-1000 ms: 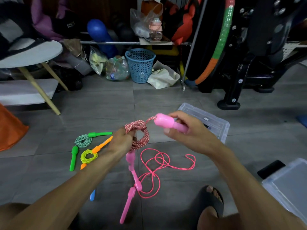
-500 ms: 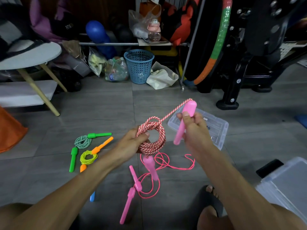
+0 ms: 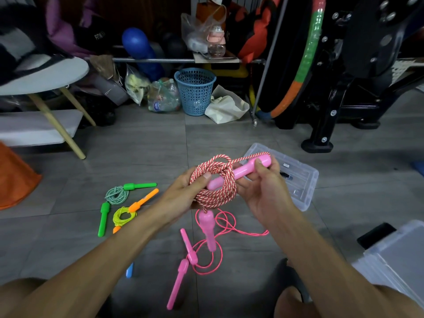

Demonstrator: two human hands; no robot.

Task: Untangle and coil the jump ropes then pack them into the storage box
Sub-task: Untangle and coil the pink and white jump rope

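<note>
On grey tiled floor (image 3: pixel 142 143), cluttered storeroom.

The left hand (image 3: pixel 183 191) grips a coil of red-and-white rope (image 3: pixel 214 182) above the grey floor (image 3: pixel 146 148), while the right hand (image 3: pixel 263 191) pinches a pink handle (image 3: pixel 243 172) poked through the coil. A second pink handle (image 3: pixel 207 228) dangles below. A thin pink rope (image 3: pixel 220 235) lies loose beneath; green rope (image 3: pixel 117 193) and yellow rope (image 3: pixel 122 216) sit coiled to the left. A clear lid (image 3: pixel 298 177) lies just beyond the right hand.

- 4 jump ropes: red-white coil (image 3: pixel 215 180), green (image 3: pixel 115 195), yellow-orange (image 3: pixel 124 215), loose pink (image 3: pixel 220 237)
- 2 hands: left hand (image 3: pixel 185 191), right hand (image 3: pixel 263 191)
- 1 blue basket (image 3: pixel 195 92)
- 2 clear plastic pieces: storage box (image 3: pixel 390 260), lid (image 3: pixel 298 180)
</note>
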